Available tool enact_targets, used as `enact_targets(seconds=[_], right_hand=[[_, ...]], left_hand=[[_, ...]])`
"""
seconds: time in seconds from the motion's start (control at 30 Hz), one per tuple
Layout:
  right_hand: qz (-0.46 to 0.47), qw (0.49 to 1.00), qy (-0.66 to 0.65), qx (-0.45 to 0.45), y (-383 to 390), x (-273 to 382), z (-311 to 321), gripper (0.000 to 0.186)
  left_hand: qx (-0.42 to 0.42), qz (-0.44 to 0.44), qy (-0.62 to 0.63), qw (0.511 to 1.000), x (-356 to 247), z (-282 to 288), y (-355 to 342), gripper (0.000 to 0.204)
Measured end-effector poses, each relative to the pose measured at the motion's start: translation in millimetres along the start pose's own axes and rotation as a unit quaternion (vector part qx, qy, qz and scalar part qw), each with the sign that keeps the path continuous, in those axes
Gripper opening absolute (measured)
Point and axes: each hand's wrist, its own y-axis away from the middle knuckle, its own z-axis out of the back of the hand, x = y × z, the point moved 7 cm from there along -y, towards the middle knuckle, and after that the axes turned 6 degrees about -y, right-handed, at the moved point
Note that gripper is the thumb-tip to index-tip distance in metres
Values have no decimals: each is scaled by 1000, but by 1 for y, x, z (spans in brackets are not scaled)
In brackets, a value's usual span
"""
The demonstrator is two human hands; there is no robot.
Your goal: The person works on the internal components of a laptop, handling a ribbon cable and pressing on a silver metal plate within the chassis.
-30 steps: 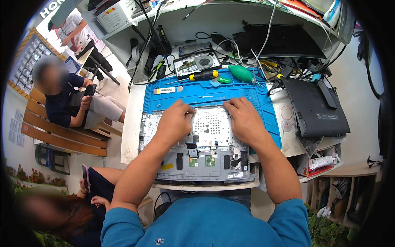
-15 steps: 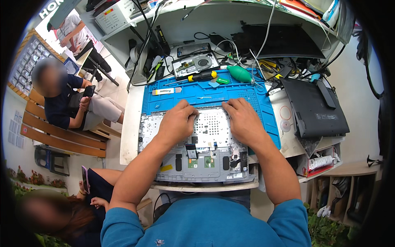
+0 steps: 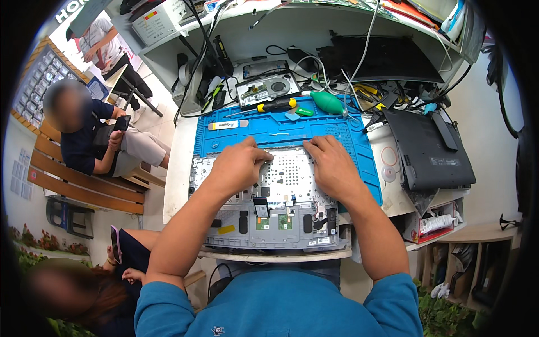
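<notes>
A silver-grey laptop chassis (image 3: 292, 185) lies with its inner side up at the front of the bench. It shows a perforated metal plate, small green boards and an upright dark flat connector piece (image 3: 260, 206). My left hand (image 3: 238, 165) rests over the plate's left half, thumb and fingers curled together at the far edge. What its fingertips touch there is partly hidden. At the far right of the same edge, the bent fingers of my right hand (image 3: 332, 167) grip the chassis. Under its far side is a blue repair mat (image 3: 266, 124).
Beyond my hands lie a yellow-black screwdriver (image 3: 276, 105), a green air blower (image 3: 328, 103) and a laptop fan assembly (image 3: 269, 87). A black laptop base (image 3: 429, 149) sits at the right, near tangled cables. Two people sit at the left; another stands farther back.
My left hand has shifted slightly left, its fingers still at the far edge. The chassis's near left corner has moved a little left. My right hand stays almost in place.
</notes>
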Motion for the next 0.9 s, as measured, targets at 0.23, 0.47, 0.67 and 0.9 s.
enact_targets(seconds=[0.23,0.47,0.67,0.9], right_hand=[[2,1000,-2,0,0,0,-1,49],[-5,1000,0,3,0,1,-1,50],[-8,1000,-2,5,0,2,-1,51],[-5,1000,3,-2,0,1,-2,50]], left_hand=[[-77,-24,39,996,4,-1,6,13],[-83,11,7,996,-5,-11,13,17],[-47,23,-81,995,-21,-16,14,30],[-11,59,-115,992,-31,-20,12,36]])
